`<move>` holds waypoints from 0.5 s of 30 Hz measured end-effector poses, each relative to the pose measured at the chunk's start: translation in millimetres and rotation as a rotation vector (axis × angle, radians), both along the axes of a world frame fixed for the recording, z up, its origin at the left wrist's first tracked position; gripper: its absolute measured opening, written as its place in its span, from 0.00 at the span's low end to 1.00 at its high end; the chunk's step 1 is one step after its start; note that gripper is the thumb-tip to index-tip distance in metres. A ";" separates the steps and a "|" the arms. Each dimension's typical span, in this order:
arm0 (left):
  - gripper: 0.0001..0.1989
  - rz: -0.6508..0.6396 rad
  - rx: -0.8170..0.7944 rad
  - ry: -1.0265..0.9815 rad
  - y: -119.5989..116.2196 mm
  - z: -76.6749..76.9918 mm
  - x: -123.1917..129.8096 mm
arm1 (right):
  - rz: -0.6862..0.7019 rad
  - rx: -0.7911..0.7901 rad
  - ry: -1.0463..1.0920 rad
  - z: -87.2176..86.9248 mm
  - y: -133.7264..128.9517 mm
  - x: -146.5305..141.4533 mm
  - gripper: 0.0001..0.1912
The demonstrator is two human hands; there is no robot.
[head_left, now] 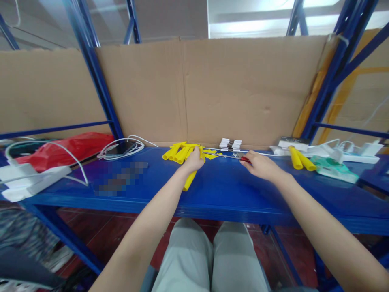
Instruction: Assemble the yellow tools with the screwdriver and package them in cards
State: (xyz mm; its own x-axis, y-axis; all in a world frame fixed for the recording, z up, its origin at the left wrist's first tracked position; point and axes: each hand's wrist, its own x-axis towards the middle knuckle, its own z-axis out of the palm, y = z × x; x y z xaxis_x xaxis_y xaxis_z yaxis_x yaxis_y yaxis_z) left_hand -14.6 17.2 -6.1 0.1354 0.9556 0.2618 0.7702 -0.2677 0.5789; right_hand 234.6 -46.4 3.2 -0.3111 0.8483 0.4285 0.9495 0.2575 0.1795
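Observation:
My left hand is closed around a yellow tube, whose near end sticks out below the fingers. My right hand grips a tool with a red handle and a long thin metal shaft, which looks like a screwdriver. The shaft points left toward my left hand; whether its tip touches the tube is hidden by the fingers. Just left of that hand lies a row of several yellow tubes. Small flat yellow pieces are scattered between my hands.
White folded strips stand against the cardboard panel. At the right are two yellow tubes, a green-and-white packet and a power strip. White cables and a red bag lie left on the blue table.

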 end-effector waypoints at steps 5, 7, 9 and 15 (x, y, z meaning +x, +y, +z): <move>0.18 -0.008 -0.001 -0.044 -4.2 2.0 0.6 | -0.057 -0.002 -0.035 1.5 -3.1 -2.0 0.12; 0.17 -0.013 -0.001 -0.077 -5.4 1.9 1.3 | -0.107 -0.015 -0.036 1.3 -3.9 -3.2 0.12; 0.17 -0.009 -0.007 -0.103 -5.7 1.6 1.5 | -0.113 -0.045 -0.013 0.1 -3.6 -4.5 0.13; 0.16 0.031 -0.025 -0.108 -3.3 1.2 -0.3 | -0.010 -0.089 0.056 -2.4 -1.7 -7.9 0.13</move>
